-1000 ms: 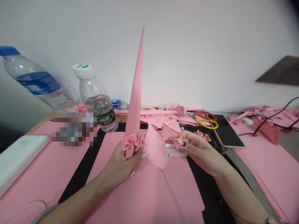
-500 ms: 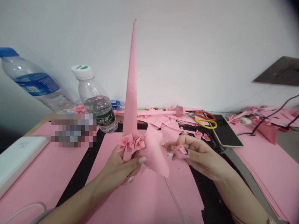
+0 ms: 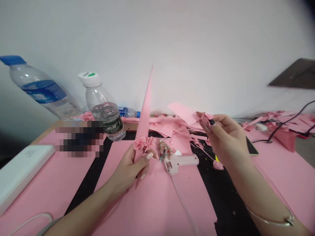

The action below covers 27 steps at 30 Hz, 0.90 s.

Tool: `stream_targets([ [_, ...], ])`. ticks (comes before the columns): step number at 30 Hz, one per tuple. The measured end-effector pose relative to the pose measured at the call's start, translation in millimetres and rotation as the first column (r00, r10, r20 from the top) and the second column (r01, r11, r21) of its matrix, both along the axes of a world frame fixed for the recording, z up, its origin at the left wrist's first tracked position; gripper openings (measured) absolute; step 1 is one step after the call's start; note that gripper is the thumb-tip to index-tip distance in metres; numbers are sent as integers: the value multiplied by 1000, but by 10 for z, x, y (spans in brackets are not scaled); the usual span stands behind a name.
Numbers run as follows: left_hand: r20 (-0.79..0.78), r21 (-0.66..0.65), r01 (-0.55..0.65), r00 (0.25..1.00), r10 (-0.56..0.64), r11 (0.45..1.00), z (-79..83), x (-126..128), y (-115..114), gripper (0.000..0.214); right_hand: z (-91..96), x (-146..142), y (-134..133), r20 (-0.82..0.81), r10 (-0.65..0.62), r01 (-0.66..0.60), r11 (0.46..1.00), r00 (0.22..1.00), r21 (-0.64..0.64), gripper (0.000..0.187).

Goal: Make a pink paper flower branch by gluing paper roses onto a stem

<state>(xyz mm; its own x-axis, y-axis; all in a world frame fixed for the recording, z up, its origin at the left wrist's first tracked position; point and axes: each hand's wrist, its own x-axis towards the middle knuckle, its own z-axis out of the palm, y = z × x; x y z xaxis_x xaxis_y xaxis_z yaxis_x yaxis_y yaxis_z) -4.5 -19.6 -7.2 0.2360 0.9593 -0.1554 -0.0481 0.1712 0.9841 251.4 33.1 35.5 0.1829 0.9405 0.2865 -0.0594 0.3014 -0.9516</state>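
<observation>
My left hand (image 3: 133, 165) is closed round the base of a tall pink paper cone (image 3: 145, 111) that leans away from me. Small folded pink paper roses (image 3: 142, 143) sit on the cone just above my fingers. My right hand (image 3: 225, 139) is raised over the table's right side and pinches a small pink paper rose (image 3: 204, 117) between thumb and fingers. A pink glue gun (image 3: 180, 161) lies on the pink sheet between my two hands, its tip (image 3: 164, 150) crusted with glue, touched by neither hand.
Two water bottles (image 3: 104, 106) (image 3: 40, 90) stand at the back left. A white box (image 3: 21, 168) lies at the left edge. Pink sheets (image 3: 157, 203), scraps (image 3: 172, 126), a partly hidden phone (image 3: 251, 146) and black cables (image 3: 283, 127) cover the table.
My right hand rose up and to the right with the small rose, uncovering the glue gun. The cone tipped lower and its loose flap dropped out of sight.
</observation>
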Motion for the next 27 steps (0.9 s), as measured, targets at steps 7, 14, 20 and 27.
stream_targets([
  [7, 55, -57, 27, 998, -24, 998, -87, -11, 0, 19, 43, -64, 507, 158, -61, 62, 998, 985, 0, 9],
  [14, 81, -76, 19, 997, -13, 997, -117, 16, -11, 19, 84, -217, 525, 326, 45, -19, 996, 944, -82, 7],
  [20, 25, -39, 59, 998, -58, 997, -200, 17, -41, 23, 214, -344, 183, 440, -359, 158, 889, 823, 430, 9],
  [27, -54, -50, 147, 987, -150, 988, -122, -6, -17, 27, 236, -529, 21, 817, 3, -437, 846, 576, 305, 20],
])
